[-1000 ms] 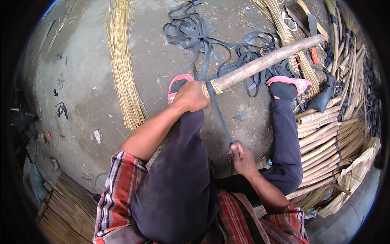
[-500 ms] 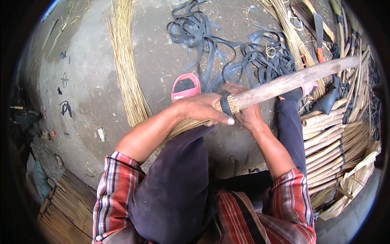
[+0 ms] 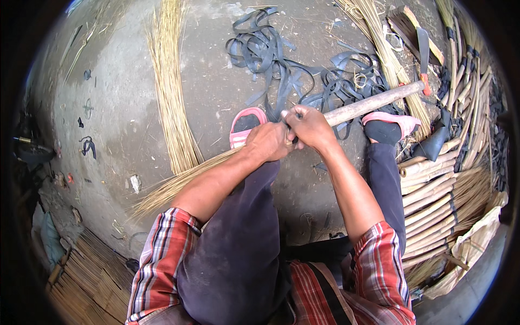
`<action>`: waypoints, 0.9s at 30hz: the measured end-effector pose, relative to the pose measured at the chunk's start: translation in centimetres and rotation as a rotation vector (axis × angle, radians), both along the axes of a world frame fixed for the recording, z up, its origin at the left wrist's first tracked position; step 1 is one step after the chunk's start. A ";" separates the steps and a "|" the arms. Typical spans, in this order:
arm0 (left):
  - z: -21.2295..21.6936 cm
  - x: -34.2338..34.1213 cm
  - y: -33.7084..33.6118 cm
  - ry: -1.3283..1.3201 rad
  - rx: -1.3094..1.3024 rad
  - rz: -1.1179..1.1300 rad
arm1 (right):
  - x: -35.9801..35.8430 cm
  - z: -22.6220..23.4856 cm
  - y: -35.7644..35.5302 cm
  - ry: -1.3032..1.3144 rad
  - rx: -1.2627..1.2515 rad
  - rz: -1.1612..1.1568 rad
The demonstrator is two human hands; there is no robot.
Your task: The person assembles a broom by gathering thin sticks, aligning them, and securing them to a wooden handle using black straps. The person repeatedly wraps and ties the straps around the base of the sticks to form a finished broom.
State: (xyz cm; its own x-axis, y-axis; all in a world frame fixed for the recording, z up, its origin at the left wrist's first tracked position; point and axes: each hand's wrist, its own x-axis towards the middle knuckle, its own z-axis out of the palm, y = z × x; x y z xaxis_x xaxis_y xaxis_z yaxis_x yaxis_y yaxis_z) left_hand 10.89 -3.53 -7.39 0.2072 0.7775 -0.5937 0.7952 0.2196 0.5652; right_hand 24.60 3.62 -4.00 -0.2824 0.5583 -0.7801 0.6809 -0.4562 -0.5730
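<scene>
A broom lies slanted across my raised left knee, its straw bristles [image 3: 176, 187] fanning out toward the lower left and its round wooden handle [image 3: 374, 104] pointing to the upper right. My left hand [image 3: 268, 142] is closed around the straw near where it meets the handle. Right beside it, my right hand [image 3: 311, 129] is closed over the joint, thumb raised, pinching what looks like a dark rubber strip [image 3: 284, 120]. Between them, the two hands hide most of the binding.
Tangled black rubber strips [image 3: 265, 54] lie on the floor ahead. A loose straw bundle [image 3: 170, 92] is at left, another straw bundle [image 3: 379, 43] at upper right. A knife [image 3: 423, 54] rests near stacked finished brooms [image 3: 430, 208]. My feet wear pink sandals [image 3: 401, 123].
The broom's handle has swung down and its bristles now show below my left forearm. My right hand has come from beneath the handle to on top of the joint, against my left hand.
</scene>
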 end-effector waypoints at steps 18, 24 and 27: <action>-0.9 0.7 -0.8 0.083 0.029 0.061 | 4.2 5.3 -10.6 0.046 0.134 -0.274; -1.4 0.2 0.3 0.088 -0.047 0.107 | 8.4 8.7 -18.3 0.055 0.339 -0.165; -0.7 -0.4 0.5 0.008 -0.060 0.166 | 10.9 7.8 -20.5 -0.096 0.275 -0.111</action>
State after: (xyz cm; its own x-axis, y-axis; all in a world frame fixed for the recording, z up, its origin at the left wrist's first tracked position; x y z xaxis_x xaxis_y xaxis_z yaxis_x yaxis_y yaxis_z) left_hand 10.44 -3.06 -8.06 0.0739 0.7638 -0.6412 0.7493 0.3817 0.5411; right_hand 35.48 -16.86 3.76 -0.1400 0.7754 -0.6157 0.6929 -0.3675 -0.6203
